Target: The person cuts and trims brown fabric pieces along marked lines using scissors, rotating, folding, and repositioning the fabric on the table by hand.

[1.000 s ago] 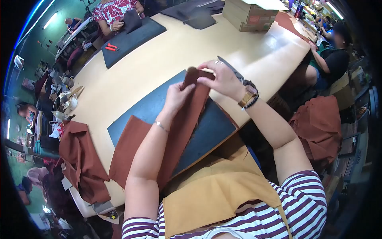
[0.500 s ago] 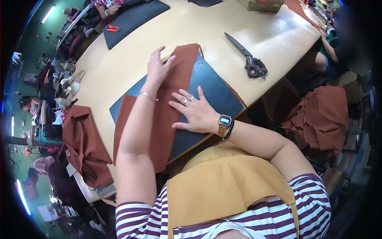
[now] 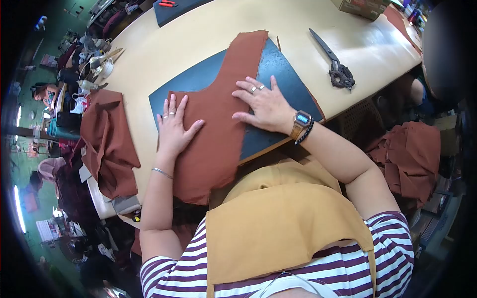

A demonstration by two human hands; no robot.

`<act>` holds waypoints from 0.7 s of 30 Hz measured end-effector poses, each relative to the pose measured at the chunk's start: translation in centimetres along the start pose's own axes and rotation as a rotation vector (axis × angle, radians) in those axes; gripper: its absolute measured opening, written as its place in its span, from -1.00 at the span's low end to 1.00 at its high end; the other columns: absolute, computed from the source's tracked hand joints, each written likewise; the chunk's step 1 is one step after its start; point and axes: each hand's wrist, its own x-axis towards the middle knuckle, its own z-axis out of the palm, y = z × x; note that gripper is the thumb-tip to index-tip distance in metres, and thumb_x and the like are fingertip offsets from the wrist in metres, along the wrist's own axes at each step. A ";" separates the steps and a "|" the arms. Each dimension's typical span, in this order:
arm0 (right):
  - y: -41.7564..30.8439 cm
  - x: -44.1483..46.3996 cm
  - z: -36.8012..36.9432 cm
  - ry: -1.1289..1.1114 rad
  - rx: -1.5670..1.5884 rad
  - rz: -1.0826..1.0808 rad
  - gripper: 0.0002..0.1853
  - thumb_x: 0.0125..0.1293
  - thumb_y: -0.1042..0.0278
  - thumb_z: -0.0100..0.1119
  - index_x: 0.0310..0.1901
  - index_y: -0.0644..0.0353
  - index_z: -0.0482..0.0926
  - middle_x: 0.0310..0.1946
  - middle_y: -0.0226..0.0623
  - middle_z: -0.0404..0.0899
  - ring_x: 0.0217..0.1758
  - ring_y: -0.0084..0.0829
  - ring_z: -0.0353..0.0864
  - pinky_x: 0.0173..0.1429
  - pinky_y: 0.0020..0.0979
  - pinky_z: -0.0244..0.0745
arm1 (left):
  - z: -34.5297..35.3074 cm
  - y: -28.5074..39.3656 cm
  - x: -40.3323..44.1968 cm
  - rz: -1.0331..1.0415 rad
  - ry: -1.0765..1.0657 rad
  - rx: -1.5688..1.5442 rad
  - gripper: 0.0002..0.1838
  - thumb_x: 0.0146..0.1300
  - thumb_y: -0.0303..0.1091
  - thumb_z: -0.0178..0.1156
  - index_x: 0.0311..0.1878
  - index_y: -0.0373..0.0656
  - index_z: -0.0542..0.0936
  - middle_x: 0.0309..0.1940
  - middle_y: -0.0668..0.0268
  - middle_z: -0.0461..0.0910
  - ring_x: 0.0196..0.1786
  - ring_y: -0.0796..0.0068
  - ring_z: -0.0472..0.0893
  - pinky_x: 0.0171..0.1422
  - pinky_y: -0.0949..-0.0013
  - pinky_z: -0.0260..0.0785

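A rust-brown fabric piece (image 3: 213, 124) lies flat over a dark blue board (image 3: 278, 69), its lower end hanging past the table edge. My left hand (image 3: 176, 126) rests on the fabric's left part, fingers spread. Across the fabric's right edge lies my right hand (image 3: 263, 104), also spread, with the palm partly over the board. Neither hand grips anything. Large dark scissors (image 3: 333, 62) lie on the table to the right of the board.
Crumpled rust fabric (image 3: 107, 144) lies at the table's left edge. More of it (image 3: 410, 159) is piled at the right. A cardboard box (image 3: 362, 6) and a dark board with a red tool (image 3: 167, 3) are at the far side of the pale table (image 3: 198, 39).
The fabric, held up in both hands at first, now lies flat and opened out. My left hand has come down toward me onto its left part. The scissors have left my right hand.
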 end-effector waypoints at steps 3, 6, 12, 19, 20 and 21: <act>0.7 0.7 -1.1 -0.029 0.008 0.047 -0.38 0.31 -0.31 -0.09 0.12 0.06 0.45 0.29 -0.23 0.33 0.44 -0.18 0.19 0.38 0.38 -0.11 | 0.1 4.1 -2.2 -0.172 -0.026 0.003 -0.06 0.14 0.36 0.10 0.47 0.01 0.11 0.50 -0.03 -0.14 0.54 -0.08 -0.14 0.41 -0.40 -0.21; 0.4 0.5 -1.4 0.006 0.057 0.068 -0.50 0.30 -0.18 0.04 0.00 0.09 0.47 0.22 -0.26 0.40 0.40 -0.18 0.26 0.38 0.36 -0.08 | -0.9 7.8 -5.0 -0.258 -0.141 0.010 -0.03 0.19 0.37 0.03 0.50 -0.02 0.00 0.50 -0.10 -0.20 0.54 -0.10 -0.18 0.37 -0.48 -0.22; 0.6 -1.2 -0.7 0.086 -0.010 -0.054 -0.51 0.23 -0.14 0.15 0.01 0.08 0.46 0.19 -0.24 0.40 0.38 -0.19 0.28 0.33 0.36 0.03 | -2.9 9.5 -4.5 -0.078 -0.036 -0.005 -0.19 0.32 0.24 -0.06 0.50 0.03 0.02 0.50 -0.08 -0.17 0.54 -0.11 -0.16 0.37 -0.48 -0.28; -0.5 -3.3 -1.2 0.007 -0.020 -0.129 -0.47 0.23 -0.17 0.13 0.05 0.08 0.45 0.23 -0.23 0.37 0.41 -0.21 0.24 0.33 0.36 0.04 | 0.8 9.6 8.4 0.190 0.066 -0.148 -0.37 0.39 0.12 -0.10 0.45 0.13 0.17 0.50 0.13 -0.01 0.54 0.02 -0.07 0.43 -0.40 -0.27; -0.6 -3.7 -1.4 0.005 -0.016 -0.133 -0.49 0.23 -0.16 0.14 0.03 0.08 0.46 0.22 -0.24 0.37 0.41 -0.22 0.24 0.32 0.35 0.05 | 1.8 9.6 9.1 0.176 0.052 -0.137 -0.37 0.39 0.13 -0.10 0.45 0.14 0.17 0.50 0.14 -0.01 0.54 0.03 -0.07 0.43 -0.40 -0.27; -0.4 -3.8 -1.6 0.003 -0.010 -0.136 -0.50 0.22 -0.14 0.15 0.01 0.08 0.48 0.22 -0.24 0.38 0.40 -0.22 0.24 0.31 0.34 0.07 | 2.2 9.8 9.5 0.162 0.037 -0.125 -0.37 0.38 0.14 -0.11 0.45 0.15 0.18 0.50 0.16 -0.01 0.54 0.05 -0.07 0.43 -0.40 -0.27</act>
